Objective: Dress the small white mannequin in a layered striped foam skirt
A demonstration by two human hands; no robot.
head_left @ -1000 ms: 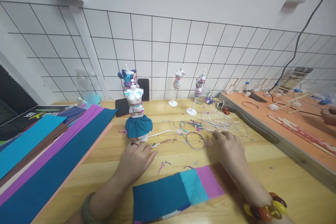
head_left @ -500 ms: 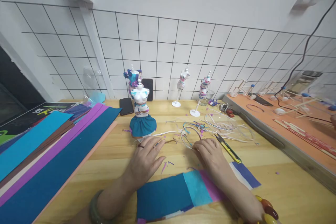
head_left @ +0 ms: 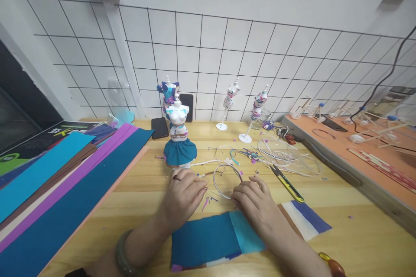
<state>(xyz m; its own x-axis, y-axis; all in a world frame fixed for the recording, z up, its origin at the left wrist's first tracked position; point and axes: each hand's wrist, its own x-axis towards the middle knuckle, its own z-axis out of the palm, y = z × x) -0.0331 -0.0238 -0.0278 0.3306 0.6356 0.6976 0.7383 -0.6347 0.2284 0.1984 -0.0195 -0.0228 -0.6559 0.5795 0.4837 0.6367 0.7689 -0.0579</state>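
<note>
My right hand (head_left: 251,201) is closed on the near edge of a thin, pale ring (head_left: 216,186), like a narrow loop of wire or tape. The ring leans over the wooden table between both hands. Fingers bent and thumb pressed in, my left hand (head_left: 186,194) is closed; whatever it pinches is hidden. Just beyond it stands a small white mannequin (head_left: 178,114) in a teal gathered skirt (head_left: 180,152). Below the hands lies a strip of teal crepe paper (head_left: 204,240), with a light blue piece (head_left: 248,236) partly under my right forearm.
Yellow thread snips (head_left: 287,185) lie right of my right hand. Tangled strips (head_left: 279,151) and scraps lie behind. Two more mannequins (head_left: 230,99) on stands and a dressed one (head_left: 167,93) are at the back. Long paper strips (head_left: 97,190) cover the left; an orange board (head_left: 383,138) is right.
My right hand has brought the ring nearer and to the left. My left hand has drawn back slightly, its fingers more curled. The view has shifted a little.
</note>
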